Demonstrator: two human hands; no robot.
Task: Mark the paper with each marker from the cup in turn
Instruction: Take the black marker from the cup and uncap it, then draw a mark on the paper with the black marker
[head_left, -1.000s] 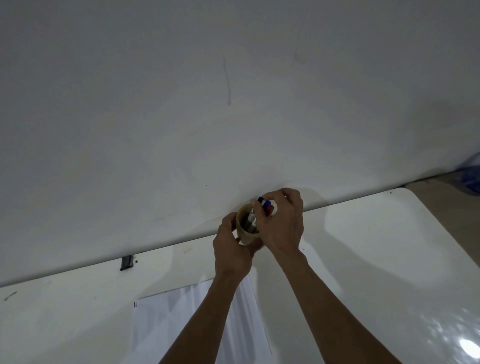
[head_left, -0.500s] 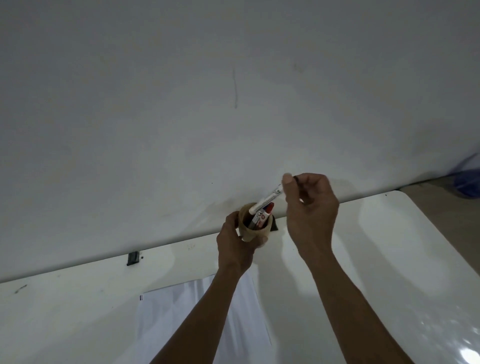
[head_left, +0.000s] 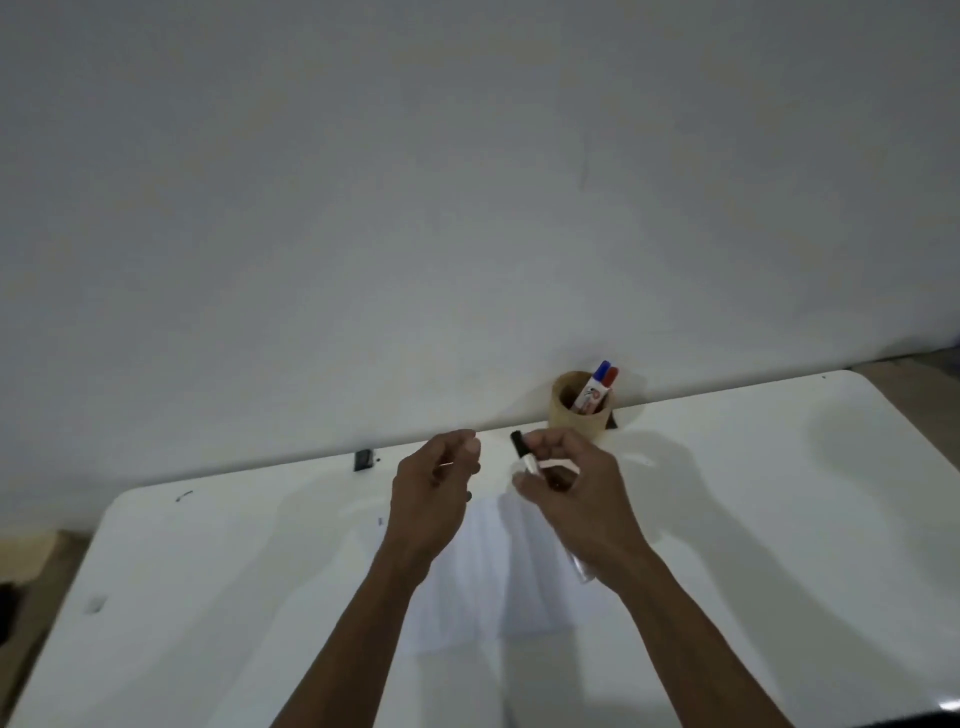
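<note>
Table (head_left: 779, 519): white, smooth, glossy, prob. plastic w/ light glare. Paper (head_left: 488, 587): thin white sheet, matt. Cup (head_left: 563, 410): tan, matt, looks like wood or card. Markers in cup (head_left: 595, 389): smooth plastic, red & blue caps. Marker (head_left: 522, 454) in right hand (head_left: 576, 499): black plastic cap, slight sheen. Wall (head_left: 467, 182): matt, painted.

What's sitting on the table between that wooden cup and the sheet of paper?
In the head view, only the right hand holding the black-capped marker sits between the cup and the paper.
</note>
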